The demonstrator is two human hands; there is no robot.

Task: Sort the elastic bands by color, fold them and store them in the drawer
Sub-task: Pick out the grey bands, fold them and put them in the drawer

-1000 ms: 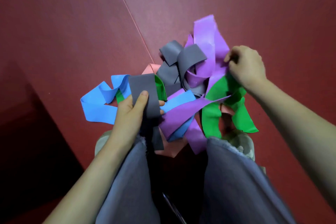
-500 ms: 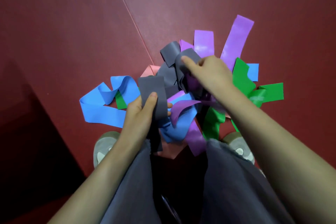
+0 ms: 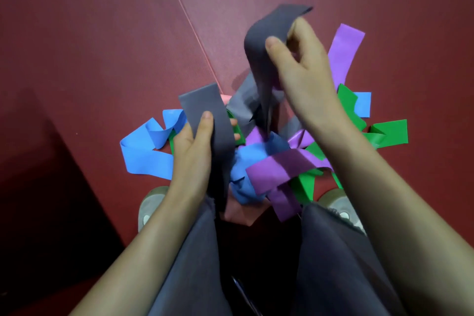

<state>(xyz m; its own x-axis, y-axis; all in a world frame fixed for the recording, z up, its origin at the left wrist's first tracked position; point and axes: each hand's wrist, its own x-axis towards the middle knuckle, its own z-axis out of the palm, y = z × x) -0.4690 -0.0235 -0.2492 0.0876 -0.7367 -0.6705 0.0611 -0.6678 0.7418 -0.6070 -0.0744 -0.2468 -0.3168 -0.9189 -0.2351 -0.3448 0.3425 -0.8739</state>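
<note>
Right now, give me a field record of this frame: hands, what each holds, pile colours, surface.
left hand: shut on a flat grey elastic band, thumb on top
right hand: pinching a second grey elastic band, lifted above the pile
pile: blue elastic bands, purple elastic bands, green elastic bands, a pink one, more grey
surface: dark red floor mat
drawer: not in view

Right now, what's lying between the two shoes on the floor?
In the head view, between the left shoe and the right shoe, pink band, blue band, purple band and green band ends overlap.
</note>
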